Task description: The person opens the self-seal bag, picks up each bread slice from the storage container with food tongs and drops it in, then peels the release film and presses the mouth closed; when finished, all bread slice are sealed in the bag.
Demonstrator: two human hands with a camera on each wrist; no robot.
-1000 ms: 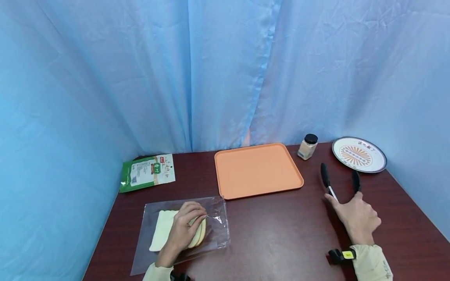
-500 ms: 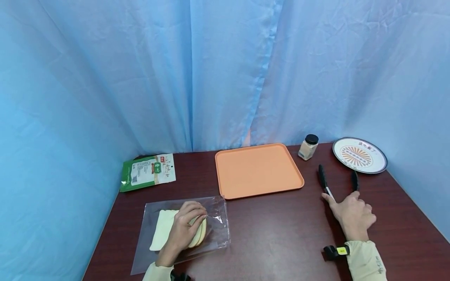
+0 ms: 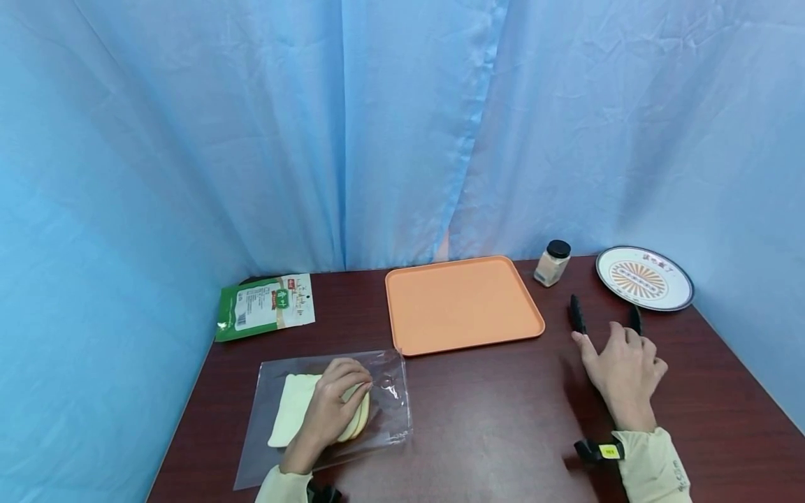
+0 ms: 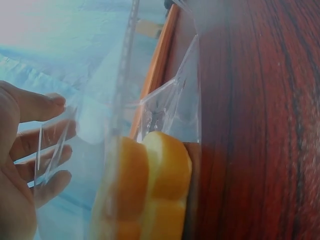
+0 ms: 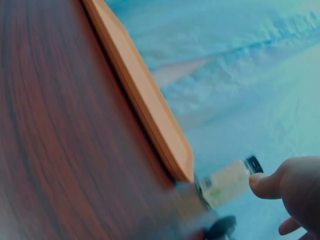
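Note:
In the head view, my left hand (image 3: 333, 402) reaches over a clear plastic bag (image 3: 393, 405) and pinches its film between thumb and fingertips. Inside lie pale bread slices (image 3: 292, 409); their golden crust (image 4: 170, 167) shows through the film in the left wrist view. My right hand (image 3: 622, 370) is over a pair of black-tipped tongs (image 3: 576, 314), its thumb and fingers spread. The hand covers the tongs' rear part. The right wrist view shows the thumb (image 5: 267, 186) apart from the blurred black tong head (image 5: 221, 227).
An orange tray (image 3: 462, 304) lies mid-table at the back. Right of it stands a black-lidded seasoning jar (image 3: 552, 264), then a patterned plate (image 3: 641, 279) against the curtain. A green and white packet (image 3: 267, 307) lies back left. Blue curtains (image 3: 402, 126) enclose the table.
My right hand has shifted slightly left and spread its fingers off the tongs, which now show less beyond it. My left hand stays on the bag.

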